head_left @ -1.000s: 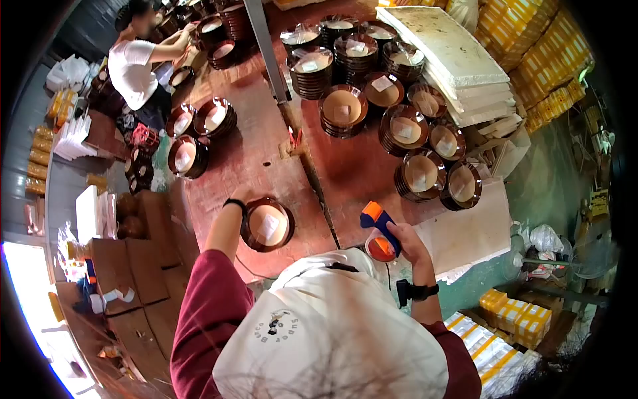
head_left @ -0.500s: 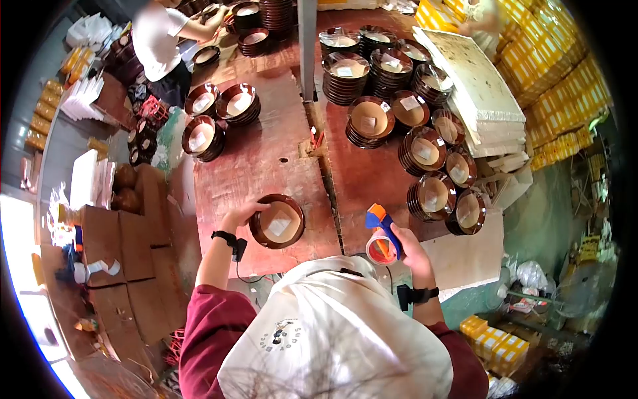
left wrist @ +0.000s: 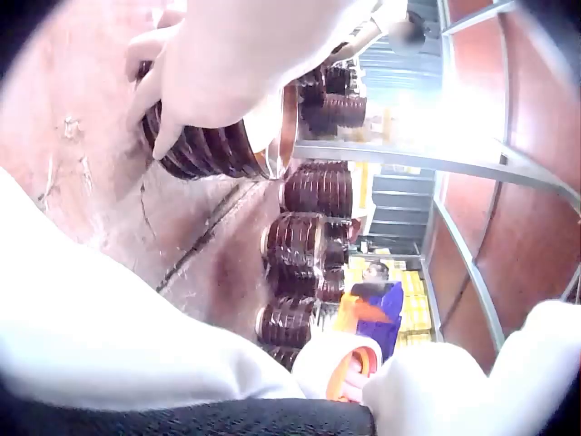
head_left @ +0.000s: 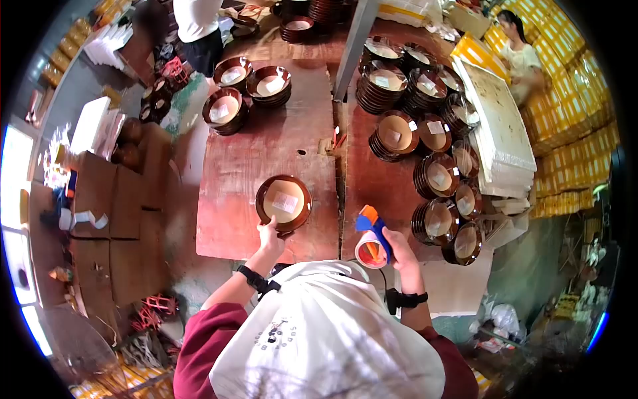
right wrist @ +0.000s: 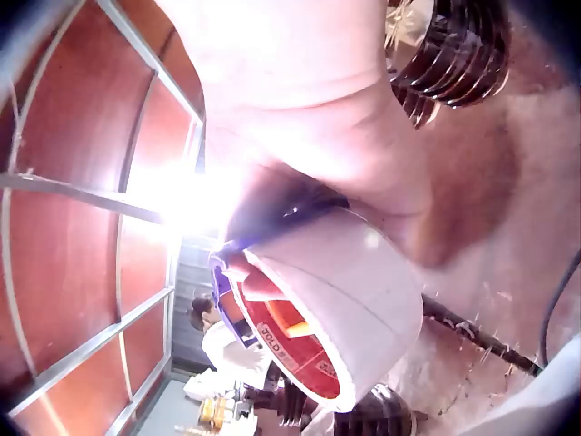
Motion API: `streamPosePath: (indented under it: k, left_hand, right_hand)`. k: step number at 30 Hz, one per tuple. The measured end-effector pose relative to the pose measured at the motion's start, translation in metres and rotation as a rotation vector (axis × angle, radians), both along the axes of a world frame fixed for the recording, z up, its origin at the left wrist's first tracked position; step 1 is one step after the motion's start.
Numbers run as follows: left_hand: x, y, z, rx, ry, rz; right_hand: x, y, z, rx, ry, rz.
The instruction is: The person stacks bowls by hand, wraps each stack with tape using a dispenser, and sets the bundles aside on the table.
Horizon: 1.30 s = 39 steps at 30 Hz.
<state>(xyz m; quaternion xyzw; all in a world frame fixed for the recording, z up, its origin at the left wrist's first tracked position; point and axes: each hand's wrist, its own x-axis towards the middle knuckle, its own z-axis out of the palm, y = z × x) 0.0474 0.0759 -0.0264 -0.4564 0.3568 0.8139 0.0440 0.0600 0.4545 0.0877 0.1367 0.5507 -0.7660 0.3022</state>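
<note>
A stack of glossy dark brown bowls (head_left: 273, 189) stands on the red table before me, a pale label inside the top one. At its near side my left hand (head_left: 269, 241) grips it, thumb over the rim. In the left wrist view, the fingers of that hand (left wrist: 218, 68) spread down the side of the stack (left wrist: 222, 153). To the right, above the table, my right hand (head_left: 401, 251) holds a blue and orange tape dispenser (head_left: 381, 234) by its handle. Its wide tape roll (right wrist: 349, 291) fills the middle of the right wrist view.
More bowl stacks (head_left: 438, 176) crowd the table's right side, with a smaller group (head_left: 269, 83) at back left. White foam sheets (head_left: 498, 126) lie beyond the right stacks. A metal post (head_left: 355, 50) rises near a gap between the table boards. Two people are at the back.
My left hand has moved round the bowl stack from its far left side to its near side. The right hand keeps holding the tape dispenser. The head view has turned.
</note>
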Motion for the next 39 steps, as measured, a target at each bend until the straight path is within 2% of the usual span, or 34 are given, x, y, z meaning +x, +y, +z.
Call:
streamPosePath:
  k: [4,8,11,12,13,15,16,20,23,24,25,27,29,31,34,37,39]
  left_hand:
    - [-0.004,0.014,0.006,-0.045,-0.038,0.075]
    - [0.0,0.003,0.0,-0.136,0.011,-0.113]
    - [-0.009,-0.027,-0.026,-0.198,0.159,-0.313]
    - [-0.017,-0.036,-0.002,-0.239,0.121,-0.404]
    - [-0.024,-0.047,0.009,-0.134,0.239,-0.468]
    - [-0.046,-0.068,0.008,-0.093,0.247,-0.698]
    - [-0.057,-0.071,0.029,-0.118,0.21,-0.838]
    - [-0.076,-0.075,0.009,-0.205,0.191,-0.985]
    - [-0.062,-0.071,0.032,-0.335,0.212,-0.958]
    - [-0.056,-0.066,0.026,-0.622,0.093,-0.857]
    - [-0.046,-0.064,0.025,-0.764,0.21,-0.773]
    - [-0.026,-0.068,0.031,-1.044,0.417,-0.563]
    - [-0.005,-0.066,0.098,-0.596,0.452,-0.612]
    - [0.012,-0.061,0.147,-0.095,0.501,-0.6]
    - [0.024,-0.06,0.188,0.035,0.556,-0.56]
    - [0.028,-0.07,0.205,-0.197,0.593,-0.557]
    - [0.026,-0.076,0.203,-0.287,0.591,-0.556]
  right_hand:
    - [-0.023,-0.021,0.02,0.072,0.031,0.115]
    - [-0.036,-0.03,0.019,0.023,0.029,0.158]
    - [-0.034,-0.033,0.02,0.031,0.036,0.156]
    - [-0.033,-0.034,0.02,0.03,0.033,0.161]
    - [-0.03,-0.035,0.021,0.028,0.028,0.167]
    - [-0.028,-0.035,0.016,0.057,0.02,0.188]
    - [-0.027,-0.036,0.015,0.069,0.016,0.204]
    - [-0.036,-0.053,0.016,0.126,0.078,0.284]
    - [-0.049,-0.081,0.037,0.133,0.187,0.364]
    - [-0.057,-0.081,0.027,0.138,0.215,0.426]
    - [-0.061,-0.095,0.045,0.128,0.258,0.446]
    - [-0.078,-0.107,0.043,0.175,0.409,0.55]
    - [-0.087,-0.13,0.068,0.154,0.449,0.6]
    - [-0.096,-0.151,0.082,0.107,0.465,0.665]
    - [-0.108,-0.174,0.097,0.16,0.504,0.78]
    - [-0.113,-0.197,0.119,0.205,0.507,0.847]
    - [-0.116,-0.205,0.125,0.217,0.504,0.868]
